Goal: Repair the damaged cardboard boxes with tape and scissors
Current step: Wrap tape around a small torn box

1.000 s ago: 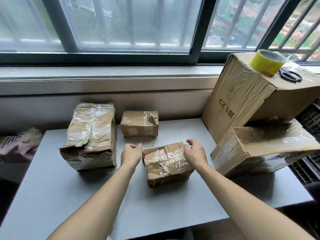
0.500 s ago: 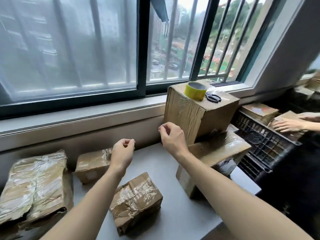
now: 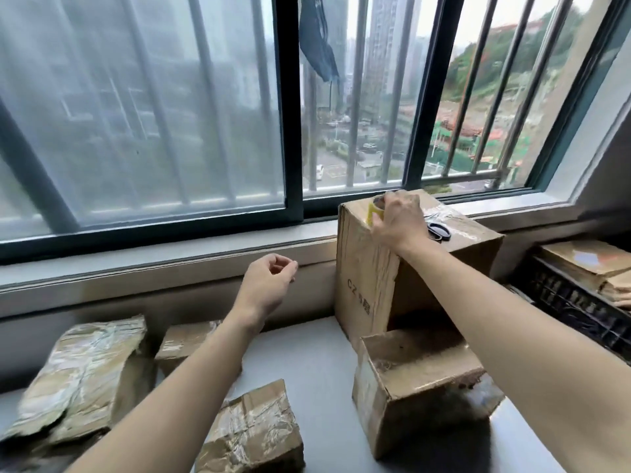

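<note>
Yellow tape roll, standing on top of the tall cardboard box at the window side of the grey table: my right hand is curled round it, fingers over its far rim and thumb on the near face, so that most of the roll is hidden. Just beside that hand, on the same box top, lie the scissors (only the dark handles show clearly). My left hand hangs in the air in front of the window sill, fingers loosely bent with the thumb near the fingertips, holding nothing and touching nothing.

Below the tall box, and leaning against its lower front, an open-sided box sits tilted on the table, its flaps ragged. Nearer to me, between my two forearms, lies a small box heavily wrapped in clear tape. To the left a large crumpled box, also taped over, rests on the table, and a smaller box stands behind it against the wall, partly covered by my left forearm.

At the right edge a black crate carries flattened cardboard pieces.
</note>
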Demonstrator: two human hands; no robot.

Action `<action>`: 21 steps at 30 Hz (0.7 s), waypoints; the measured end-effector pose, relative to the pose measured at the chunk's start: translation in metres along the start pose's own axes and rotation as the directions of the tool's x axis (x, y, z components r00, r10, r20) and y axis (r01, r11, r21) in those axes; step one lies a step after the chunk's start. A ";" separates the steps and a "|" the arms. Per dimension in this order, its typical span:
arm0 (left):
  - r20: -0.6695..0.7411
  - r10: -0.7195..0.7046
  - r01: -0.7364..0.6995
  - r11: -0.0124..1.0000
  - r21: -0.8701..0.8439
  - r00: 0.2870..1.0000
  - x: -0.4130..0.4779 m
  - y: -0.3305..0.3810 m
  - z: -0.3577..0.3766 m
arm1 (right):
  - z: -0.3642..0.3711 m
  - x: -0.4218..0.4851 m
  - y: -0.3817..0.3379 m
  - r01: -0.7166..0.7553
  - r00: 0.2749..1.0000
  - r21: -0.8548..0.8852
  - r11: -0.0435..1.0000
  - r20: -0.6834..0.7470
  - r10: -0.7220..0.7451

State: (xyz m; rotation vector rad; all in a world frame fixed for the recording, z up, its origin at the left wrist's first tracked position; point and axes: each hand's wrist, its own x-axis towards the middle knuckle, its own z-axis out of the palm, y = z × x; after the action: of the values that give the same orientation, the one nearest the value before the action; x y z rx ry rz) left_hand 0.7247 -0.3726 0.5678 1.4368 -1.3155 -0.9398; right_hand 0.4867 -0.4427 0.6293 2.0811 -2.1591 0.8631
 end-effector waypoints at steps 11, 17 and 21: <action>-0.129 0.024 -0.024 1.000 0.007 0.991 -0.008 0.012 -0.010 | 0.002 0.002 -0.037 0.239 0.961 0.412 0.879 0.028 -0.274; -0.125 0.118 -0.120 0.993 -0.010 0.985 -0.023 0.011 -0.037 | 0.036 -0.077 -0.095 -0.052 0.874 0.904 0.424 0.247 -0.418; -0.052 -0.035 0.031 0.996 -0.086 0.998 -0.044 -0.008 -0.073 | 0.080 -0.130 -0.111 -0.240 0.795 0.943 0.230 0.327 -0.511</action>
State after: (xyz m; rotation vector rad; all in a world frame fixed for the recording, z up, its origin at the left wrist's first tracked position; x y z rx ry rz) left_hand 0.7907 -0.3193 0.5768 1.4127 -1.2019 -0.9610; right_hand 0.6324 -0.3509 0.5523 3.4623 -1.4697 2.2761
